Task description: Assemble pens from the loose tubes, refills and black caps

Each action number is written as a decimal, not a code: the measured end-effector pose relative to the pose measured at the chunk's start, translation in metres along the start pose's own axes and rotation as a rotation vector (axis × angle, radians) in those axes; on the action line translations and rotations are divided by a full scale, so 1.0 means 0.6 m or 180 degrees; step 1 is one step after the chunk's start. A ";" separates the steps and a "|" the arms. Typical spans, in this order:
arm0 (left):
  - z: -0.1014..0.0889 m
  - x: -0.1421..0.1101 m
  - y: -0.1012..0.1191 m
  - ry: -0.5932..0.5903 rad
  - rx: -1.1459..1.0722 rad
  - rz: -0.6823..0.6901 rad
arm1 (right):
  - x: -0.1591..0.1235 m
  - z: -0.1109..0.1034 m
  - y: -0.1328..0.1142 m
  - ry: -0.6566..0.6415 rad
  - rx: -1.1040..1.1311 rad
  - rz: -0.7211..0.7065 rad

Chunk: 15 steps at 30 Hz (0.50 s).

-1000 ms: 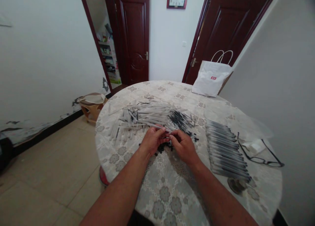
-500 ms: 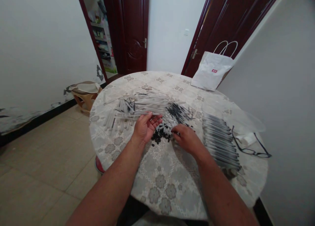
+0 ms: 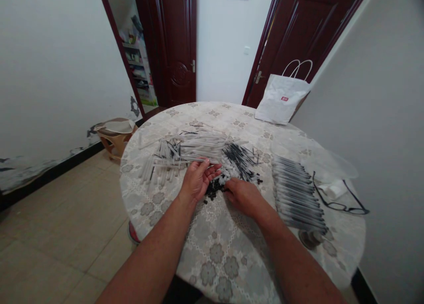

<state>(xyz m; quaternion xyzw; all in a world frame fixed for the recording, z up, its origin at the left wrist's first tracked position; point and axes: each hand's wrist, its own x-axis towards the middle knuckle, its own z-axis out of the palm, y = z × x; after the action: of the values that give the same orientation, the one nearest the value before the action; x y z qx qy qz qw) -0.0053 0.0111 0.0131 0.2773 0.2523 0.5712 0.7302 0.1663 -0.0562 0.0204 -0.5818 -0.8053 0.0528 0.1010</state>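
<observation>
My left hand [image 3: 198, 179] is palm up at the near edge of the heap, fingers curled, with a clear pen barrel [image 3: 200, 160] apparently pinched by the thumb. My right hand [image 3: 243, 195] reaches down into the small black plugs [image 3: 214, 187], its fingertips pressed together; what they grip is hidden. Between the hands lie short white pen parts [image 3: 228, 170]. Behind them spreads a pile of clear pen barrels [image 3: 205, 144], with thin black refills [image 3: 239, 158] to its right. Assembled-looking pens [image 3: 298, 193] lie side by side in a row at the right.
A flowered cloth covers the round table [image 3: 215, 251]. Black-framed glasses [image 3: 338, 205] and a white roll [image 3: 332, 189] lie at the right, near a small round container [image 3: 309, 239]. A white paper bag [image 3: 281, 98] stands at the back. A stool [image 3: 115, 138] is on the left.
My right hand has moved left and towards me, from the white parts to the black plugs. My left hand stays almost in place. The view has tipped up slightly.
</observation>
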 end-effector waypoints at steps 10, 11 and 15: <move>0.005 -0.004 -0.005 -0.0199 0.0277 -0.0013 | 0.010 -0.008 0.014 0.1501 0.1681 0.0705; 0.006 -0.004 -0.006 -0.0200 0.0300 -0.0026 | 0.013 -0.004 0.014 0.1579 0.1882 0.0771; 0.007 -0.007 -0.009 -0.0208 0.0371 -0.0104 | 0.023 0.011 0.010 0.1661 0.2851 0.0930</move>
<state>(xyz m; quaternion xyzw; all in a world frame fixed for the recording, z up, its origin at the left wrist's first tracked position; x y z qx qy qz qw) 0.0005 0.0057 0.0126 0.3337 0.2655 0.5342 0.7300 0.1662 -0.0407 0.0140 -0.5816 -0.5628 0.2583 0.5275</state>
